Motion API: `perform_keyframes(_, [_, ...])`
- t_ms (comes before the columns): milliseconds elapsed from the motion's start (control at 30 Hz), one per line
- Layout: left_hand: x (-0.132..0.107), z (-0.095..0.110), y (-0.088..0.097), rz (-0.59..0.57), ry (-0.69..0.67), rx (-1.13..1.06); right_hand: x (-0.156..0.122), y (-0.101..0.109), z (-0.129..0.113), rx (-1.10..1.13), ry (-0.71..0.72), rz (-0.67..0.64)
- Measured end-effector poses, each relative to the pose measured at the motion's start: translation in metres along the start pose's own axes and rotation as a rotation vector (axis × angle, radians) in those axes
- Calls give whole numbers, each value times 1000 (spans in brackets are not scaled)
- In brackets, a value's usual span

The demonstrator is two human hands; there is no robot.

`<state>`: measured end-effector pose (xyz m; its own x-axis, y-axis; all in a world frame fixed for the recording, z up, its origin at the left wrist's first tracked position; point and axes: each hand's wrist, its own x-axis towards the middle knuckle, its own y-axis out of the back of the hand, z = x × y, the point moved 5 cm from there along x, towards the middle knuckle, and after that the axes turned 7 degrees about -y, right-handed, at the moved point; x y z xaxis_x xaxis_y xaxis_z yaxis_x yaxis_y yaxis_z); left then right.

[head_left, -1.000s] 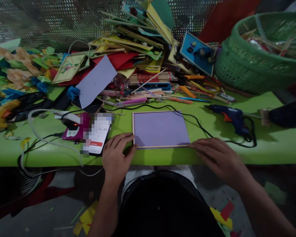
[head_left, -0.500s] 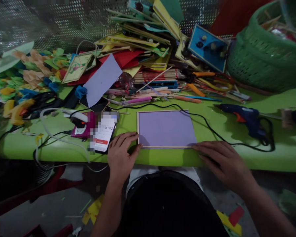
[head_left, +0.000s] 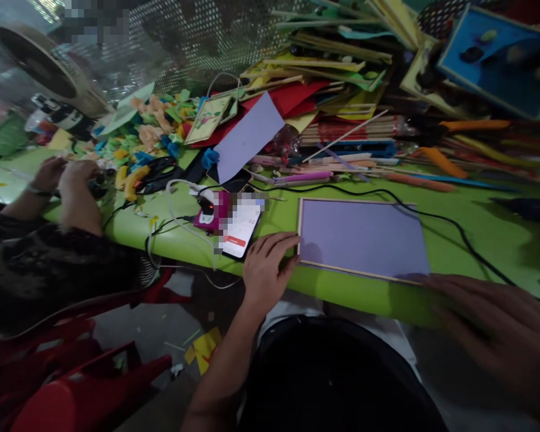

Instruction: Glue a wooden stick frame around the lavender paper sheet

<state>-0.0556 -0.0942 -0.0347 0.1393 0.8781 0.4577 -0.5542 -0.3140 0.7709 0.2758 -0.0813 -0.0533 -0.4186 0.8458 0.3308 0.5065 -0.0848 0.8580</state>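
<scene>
Left hand (head_left: 266, 271), right hand (head_left: 492, 318), both at one lilac board (head_left: 362, 237), one phone (head_left: 242, 233)

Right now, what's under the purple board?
The purple board lies flat on the green table, left hand at its left edge, right hand by its near right corner. Anything beneath the board is covered.

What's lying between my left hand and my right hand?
In the head view, the purple framed board spans the gap between your left hand and right hand, lying flat on the green table.
</scene>
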Motion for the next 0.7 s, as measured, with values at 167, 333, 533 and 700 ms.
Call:
perform_keyframes(167, [-12, 1, 4, 137, -138, -49, 6, -1, -18, -72, -15, 64])
perform_keyframes(333, [-19, 2, -2, 88, -179, 43, 29, -16, -61, -38, 146, 67])
perform_keyframes(533, [-19, 2, -3, 83, -200, 72, 36, -37, -72, -54, 164, 45])
perform_keyframes(700, [-20, 5, -1, 138, -257, 83, 33, -38, -72, -59, 178, 24])
